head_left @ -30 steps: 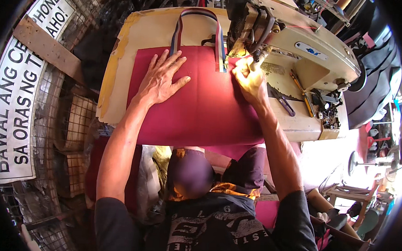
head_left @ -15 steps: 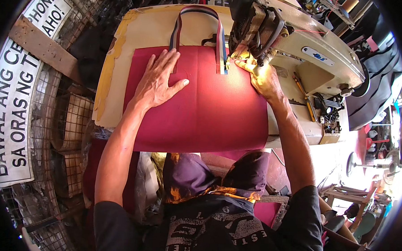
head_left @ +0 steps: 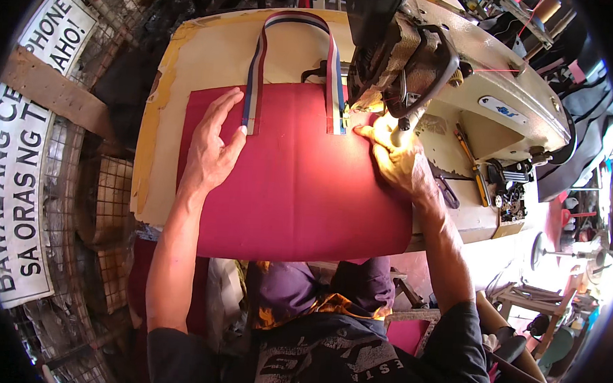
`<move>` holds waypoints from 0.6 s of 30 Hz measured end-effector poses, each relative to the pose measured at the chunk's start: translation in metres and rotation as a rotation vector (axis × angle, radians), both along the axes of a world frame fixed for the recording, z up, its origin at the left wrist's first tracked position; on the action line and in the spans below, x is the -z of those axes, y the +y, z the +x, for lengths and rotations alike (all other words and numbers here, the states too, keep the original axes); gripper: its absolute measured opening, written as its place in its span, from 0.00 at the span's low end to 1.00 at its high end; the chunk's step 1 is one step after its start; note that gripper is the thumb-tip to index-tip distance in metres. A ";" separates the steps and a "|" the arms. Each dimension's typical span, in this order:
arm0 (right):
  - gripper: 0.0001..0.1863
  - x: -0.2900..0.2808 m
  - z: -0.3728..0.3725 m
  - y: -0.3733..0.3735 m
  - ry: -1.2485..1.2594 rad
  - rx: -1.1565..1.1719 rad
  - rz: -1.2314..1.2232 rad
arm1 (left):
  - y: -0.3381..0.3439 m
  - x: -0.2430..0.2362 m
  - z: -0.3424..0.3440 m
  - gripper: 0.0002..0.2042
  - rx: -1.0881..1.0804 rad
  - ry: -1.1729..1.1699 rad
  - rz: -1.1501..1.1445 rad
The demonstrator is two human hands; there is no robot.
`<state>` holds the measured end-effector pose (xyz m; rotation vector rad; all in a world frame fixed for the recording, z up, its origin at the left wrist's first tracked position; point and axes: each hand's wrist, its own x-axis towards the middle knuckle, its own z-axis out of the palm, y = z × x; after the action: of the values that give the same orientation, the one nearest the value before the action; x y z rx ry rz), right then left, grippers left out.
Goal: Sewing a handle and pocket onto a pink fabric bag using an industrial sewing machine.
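A dark red sheet-material panel (head_left: 292, 198) lies on the sewing machine's bed. A striped strap (head_left: 298, 17) loops from its far edge, both ends lying on the panel. At the left strap end is my left hand (head_left: 214, 150), turned partly on its side, fingers stretched out and thumb tip touching the strap's edge. My right hand (head_left: 400, 158) is at the panel's far right part beside the sewing machine's head (head_left: 394, 65). Its thumb points left over the panel and its other fingers are curled in at the panel's edge. Strong lamp light washes over it; the needle cannot be made out.
Scissors handles (head_left: 447, 192) and a yellow-handled tool (head_left: 482, 189) lie right of the panel, near a tray of small metal parts (head_left: 513, 197). Wire mesh shelving (head_left: 111, 197) and a white sign (head_left: 18, 213) stand at the left. Behind on the right is a fan (head_left: 542, 251).
My left hand has gone from lying flat on the panel to tilting at the left strap end, which now shows. Panel and strap sit slightly lower in view; my right hand's fingers are more curled.
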<state>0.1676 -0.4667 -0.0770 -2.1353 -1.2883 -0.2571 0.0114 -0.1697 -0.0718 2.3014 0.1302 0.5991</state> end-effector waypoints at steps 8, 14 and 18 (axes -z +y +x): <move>0.16 -0.005 -0.012 -0.004 0.055 0.020 -0.005 | -0.005 0.000 0.008 0.24 0.024 0.052 0.043; 0.14 -0.001 -0.004 0.000 0.030 0.072 -0.096 | -0.009 -0.006 0.006 0.24 0.014 0.099 0.066; 0.14 0.000 0.011 0.018 0.014 0.114 -0.140 | -0.010 -0.006 0.005 0.24 0.022 0.100 0.093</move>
<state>0.1789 -0.4487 -0.0766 -2.3286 -1.2105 -0.2039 0.0162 -0.1801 -0.0654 2.4208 0.1272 0.4878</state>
